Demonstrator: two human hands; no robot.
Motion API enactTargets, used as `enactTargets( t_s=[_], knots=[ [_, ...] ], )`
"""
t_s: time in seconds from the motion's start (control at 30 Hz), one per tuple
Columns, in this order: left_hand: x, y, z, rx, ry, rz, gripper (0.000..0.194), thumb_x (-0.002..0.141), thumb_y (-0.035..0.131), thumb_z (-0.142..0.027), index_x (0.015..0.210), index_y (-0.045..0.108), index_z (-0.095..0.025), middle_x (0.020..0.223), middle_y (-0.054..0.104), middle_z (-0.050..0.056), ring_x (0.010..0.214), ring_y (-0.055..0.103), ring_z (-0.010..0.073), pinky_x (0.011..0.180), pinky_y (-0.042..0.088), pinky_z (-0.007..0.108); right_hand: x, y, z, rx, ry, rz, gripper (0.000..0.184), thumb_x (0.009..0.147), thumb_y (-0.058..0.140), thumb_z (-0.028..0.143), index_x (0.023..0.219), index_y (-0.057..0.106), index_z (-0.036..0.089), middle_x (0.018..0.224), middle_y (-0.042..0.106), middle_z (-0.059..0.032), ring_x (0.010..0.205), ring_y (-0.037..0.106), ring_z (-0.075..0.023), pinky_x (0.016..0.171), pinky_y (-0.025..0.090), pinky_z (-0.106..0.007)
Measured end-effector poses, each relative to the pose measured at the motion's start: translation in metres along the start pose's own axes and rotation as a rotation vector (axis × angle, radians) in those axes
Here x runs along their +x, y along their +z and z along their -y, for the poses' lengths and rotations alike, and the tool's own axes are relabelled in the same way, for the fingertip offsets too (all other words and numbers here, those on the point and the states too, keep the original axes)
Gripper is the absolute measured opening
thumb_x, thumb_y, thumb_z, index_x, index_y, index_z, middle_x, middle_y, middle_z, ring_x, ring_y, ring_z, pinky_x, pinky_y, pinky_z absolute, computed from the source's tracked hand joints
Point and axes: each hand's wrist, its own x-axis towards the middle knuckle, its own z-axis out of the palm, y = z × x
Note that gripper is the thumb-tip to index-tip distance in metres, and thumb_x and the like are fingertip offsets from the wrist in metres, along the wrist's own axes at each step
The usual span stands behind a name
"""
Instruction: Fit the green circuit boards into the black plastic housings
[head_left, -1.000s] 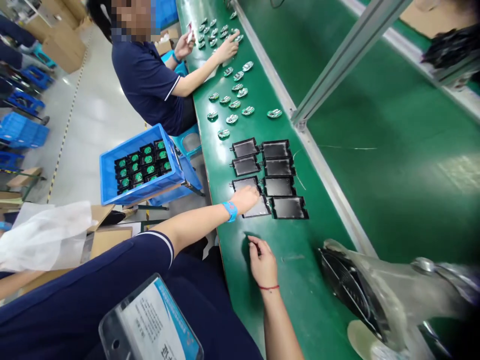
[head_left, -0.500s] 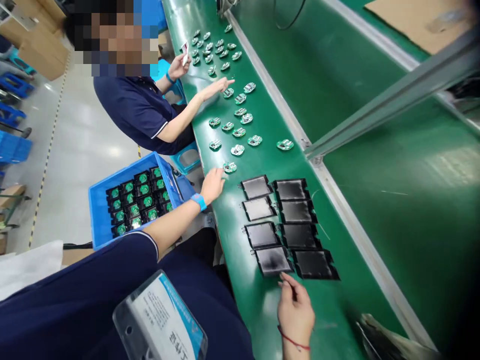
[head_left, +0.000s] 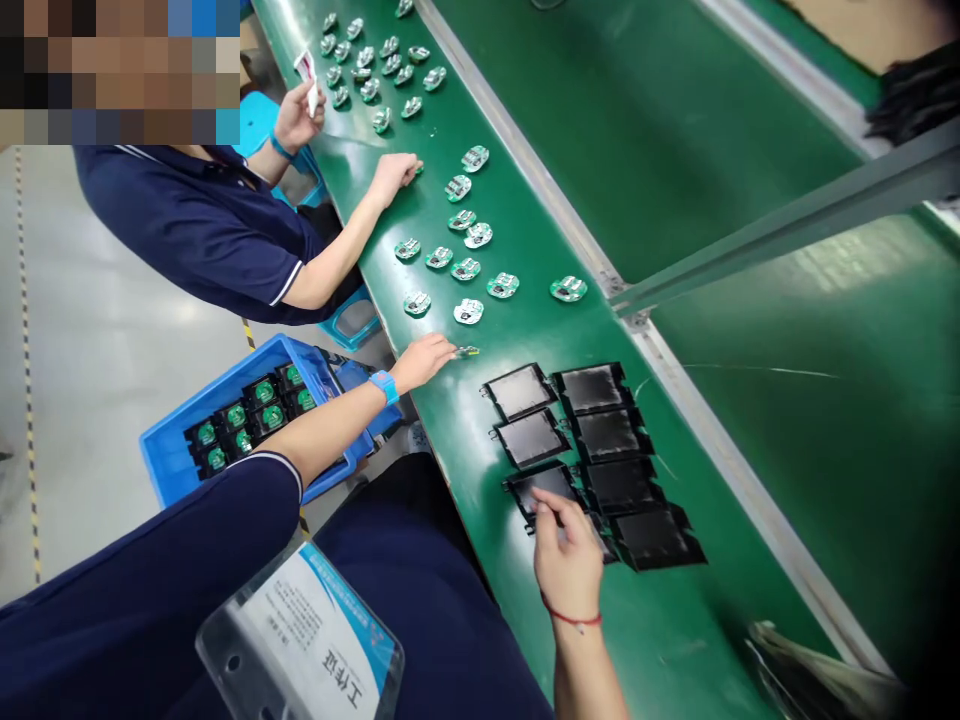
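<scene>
My left hand (head_left: 426, 362), wearing a blue wristband, pinches a small green circuit board (head_left: 468, 351), tilted edge-on just above the green bench. Over the near-left black panels, my right hand (head_left: 568, 545) has thumb and forefinger drawn together; whatever is between them, if anything, is too small to make out. It partly covers the nearest panel of the left column. The black rectangular panels (head_left: 523, 392) lie in two columns, with grey faces up and notched edges. Beyond my left hand, several round circuit boards (head_left: 469, 312) are scattered over the bench.
A blue crate (head_left: 161, 470) at left holds black parts with green boards. A co-worker's hand (head_left: 394, 180) touches a small board; their other hand (head_left: 300, 115) holds a white packet. A metal rail (head_left: 525, 130) and slanted post (head_left: 787, 220) border the bench. A badge (head_left: 300, 640) hangs in front.
My left hand has picked up the nearest round board. My right hand has moved forward and left over the near panels. The co-worker's hand has drawn back toward the bench edge. The view has shifted.
</scene>
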Motion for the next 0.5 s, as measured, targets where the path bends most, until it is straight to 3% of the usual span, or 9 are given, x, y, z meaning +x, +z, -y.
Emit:
enactTargets(
  t_s=[0.1, 0.23, 0.37, 0.5],
  knots=[
    [0.001, -0.001, -0.037, -0.318, -0.117, 0.013, 0.024, 0.091, 0.049, -0.030, 0.088, 0.066, -0.014, 0.082, 0.064, 0.004, 0.077, 0.058, 0.0146, 0.074, 0.045, 0.026, 0.031, 0.008, 0.024, -0.032, -0.131, -0.025, 0.023, 0.089, 0.045, 0.030, 0.098, 0.064, 0.019, 0.092, 0.066, -0.0067, 0.086, 0.061, -0.0166, 0.080, 0.048, -0.031],
    [0.005, 0.003, -0.097, -0.608, -0.212, 0.223, 0.024, 0.086, 0.053, -0.031, 0.079, 0.065, -0.013, 0.065, 0.061, -0.001, 0.061, 0.054, 0.0101, 0.060, 0.041, 0.021, 0.076, 0.005, 0.042, -0.213, -0.207, -0.180, 0.026, 0.088, 0.047, 0.031, 0.106, 0.061, 0.018, 0.091, 0.065, -0.0074, 0.077, 0.059, -0.0156, 0.076, 0.047, -0.030],
    [0.018, 0.013, -0.137, -0.666, -0.208, 0.307, 0.023, 0.085, 0.053, -0.030, 0.074, 0.065, -0.013, 0.064, 0.061, -0.002, 0.061, 0.054, 0.0092, 0.059, 0.040, 0.020, 0.098, -0.014, 0.033, -0.360, -0.184, -0.261, 0.028, 0.090, 0.045, 0.034, 0.102, 0.064, 0.017, 0.091, 0.062, -0.0090, 0.082, 0.057, -0.0166, 0.077, 0.045, -0.029],
    [0.042, 0.032, -0.153, -0.645, -0.208, 0.320, 0.022, 0.087, 0.051, -0.028, 0.076, 0.064, -0.013, 0.066, 0.062, -0.001, 0.062, 0.055, 0.0099, 0.060, 0.041, 0.021, 0.117, -0.032, 0.006, -0.435, -0.146, -0.233, 0.029, 0.090, 0.042, 0.035, 0.097, 0.064, 0.017, 0.094, 0.061, -0.0106, 0.090, 0.054, -0.0196, 0.081, 0.043, -0.032]
  ],
)
